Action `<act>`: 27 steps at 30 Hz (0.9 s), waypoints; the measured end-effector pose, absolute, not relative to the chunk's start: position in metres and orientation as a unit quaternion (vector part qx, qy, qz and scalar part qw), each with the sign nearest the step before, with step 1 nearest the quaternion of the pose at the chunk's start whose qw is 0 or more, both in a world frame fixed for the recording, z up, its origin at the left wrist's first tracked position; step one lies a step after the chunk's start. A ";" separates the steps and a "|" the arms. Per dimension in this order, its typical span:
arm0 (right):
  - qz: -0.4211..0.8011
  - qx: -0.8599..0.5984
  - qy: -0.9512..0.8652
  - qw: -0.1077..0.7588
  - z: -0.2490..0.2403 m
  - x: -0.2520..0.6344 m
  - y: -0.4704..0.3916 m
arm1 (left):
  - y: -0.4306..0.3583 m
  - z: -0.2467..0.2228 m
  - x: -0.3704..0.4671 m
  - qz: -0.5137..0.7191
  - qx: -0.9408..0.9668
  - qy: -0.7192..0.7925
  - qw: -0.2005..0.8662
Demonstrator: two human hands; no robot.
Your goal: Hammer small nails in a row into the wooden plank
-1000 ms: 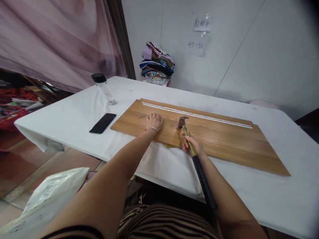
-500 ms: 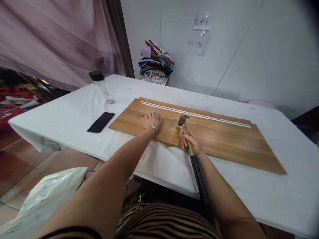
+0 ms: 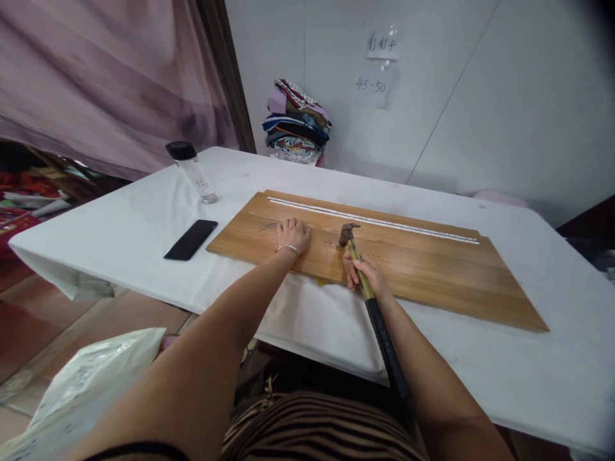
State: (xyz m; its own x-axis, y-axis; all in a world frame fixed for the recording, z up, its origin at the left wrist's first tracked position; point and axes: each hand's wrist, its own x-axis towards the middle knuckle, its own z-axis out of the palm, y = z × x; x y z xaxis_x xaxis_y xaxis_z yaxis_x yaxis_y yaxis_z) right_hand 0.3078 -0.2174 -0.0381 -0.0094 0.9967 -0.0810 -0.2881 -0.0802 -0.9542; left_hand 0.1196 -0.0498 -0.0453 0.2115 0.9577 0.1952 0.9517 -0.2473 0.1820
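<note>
1. On the far wall (image 3: 446, 57), the upper paper (image 3: 382, 46) carries handwritten characters reading "钉钉子"; the lower paper (image 3: 373, 86) reads "45-50".
2. The clear bottle (image 3: 193, 176), at far left under a black cap, has small reddish print too tiny to read.
3. The right hand (image 3: 366, 275) is closed around the hammer (image 3: 369, 294), on the yellowish stretch of handle near the head; a black grip covers the near end. The brown, rusty-looking claw head is over the middle of the board (image 3: 432, 269); whether it touches is unclear.
4. The left hand (image 3: 294, 235) rests on the board's left part, fingers curled; whether anything is beneath them cannot be told. A thin bracelet (image 3: 287, 248) circles its wrist.
5. The board is flat, smooth, brown and wood-grained, with two long white strips (image 3: 375, 221) along its far side, thin nail-like pieces (image 3: 269, 225) left of the left hand, and dark dots (image 3: 330, 243) between the hands.
6. A black, rectangular phone (image 3: 191, 240) lies left of the board on the white-covered table (image 3: 120, 221).
</note>
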 end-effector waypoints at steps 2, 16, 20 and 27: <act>0.585 -0.438 -0.401 0.552 -0.038 0.308 -0.217 | -0.050 -0.045 0.120 0.134 0.778 0.614 0.010; 0.588 -0.436 -0.398 0.554 -0.043 0.308 -0.216 | -0.052 -0.041 0.119 0.131 0.776 0.616 0.016; 0.590 -0.431 -0.399 0.554 -0.042 0.308 -0.216 | -0.052 -0.040 0.120 0.132 0.775 0.617 0.023; 0.592 -0.434 -0.404 0.546 -0.041 0.308 -0.216 | -0.050 -0.044 0.119 0.129 0.775 0.618 0.008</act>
State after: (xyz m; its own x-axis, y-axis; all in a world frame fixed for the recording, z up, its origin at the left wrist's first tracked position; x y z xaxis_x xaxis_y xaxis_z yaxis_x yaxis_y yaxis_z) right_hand 0.3085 -0.2165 -0.0412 -0.0274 0.9971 -0.0716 -0.2956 -0.0765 -0.9522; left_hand 0.1191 -0.0496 -0.0437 0.2027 0.9604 0.1914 0.9564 -0.2361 0.1718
